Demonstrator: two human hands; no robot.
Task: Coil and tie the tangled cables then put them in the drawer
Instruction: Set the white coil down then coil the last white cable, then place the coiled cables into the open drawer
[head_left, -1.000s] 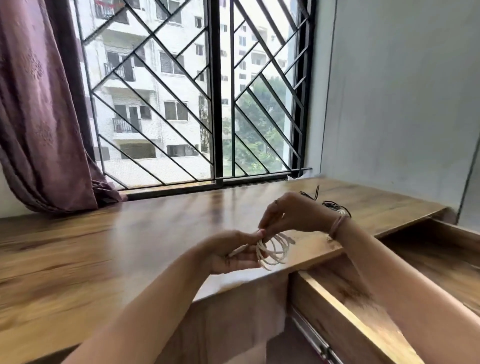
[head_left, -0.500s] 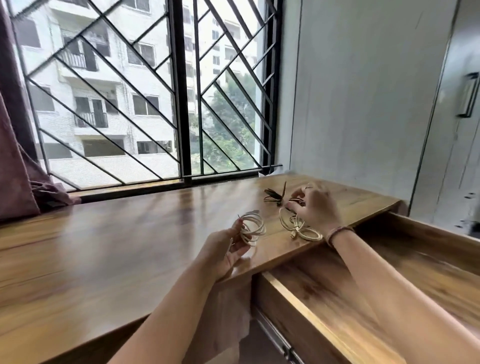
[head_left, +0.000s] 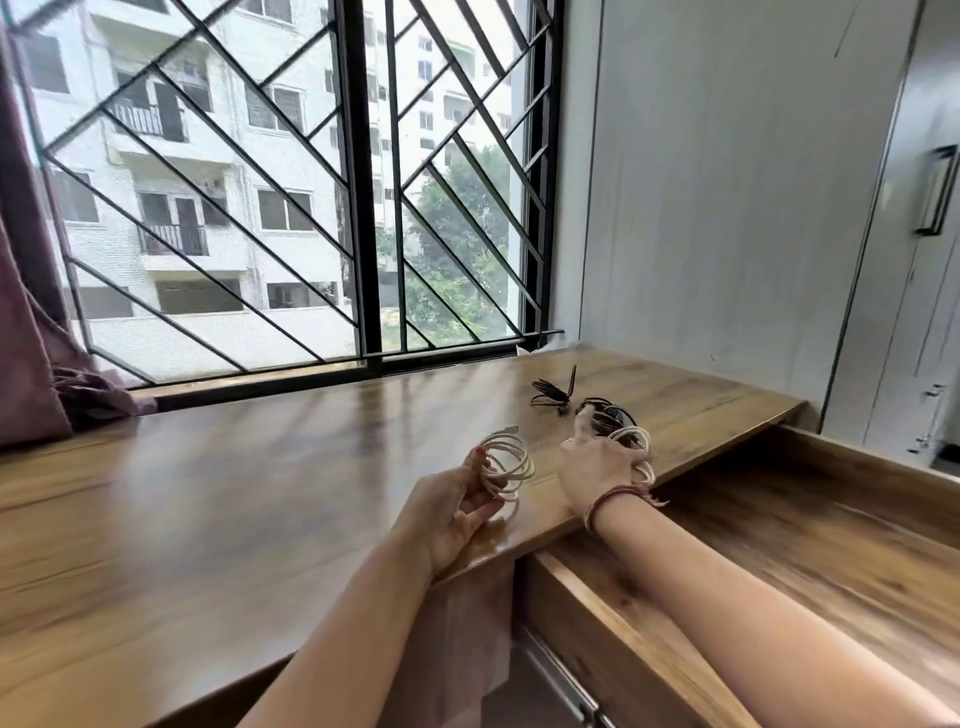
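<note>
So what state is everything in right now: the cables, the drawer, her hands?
Left hand: holds a white cable coil.
White cable coil: looped, lifted off the desk.
Right hand: on a second white coil.
Second white coil: lying on the desk.
Black cable bundles: lying on the desk, untouched.
Drawer: pulled open.
Window: barred.

Big window with a black diagonal grille, daylight coming in, apartment blocks and trees outside. Purple curtain on the left, glossy wooden counter below, plain pale wall on the right.
</note>
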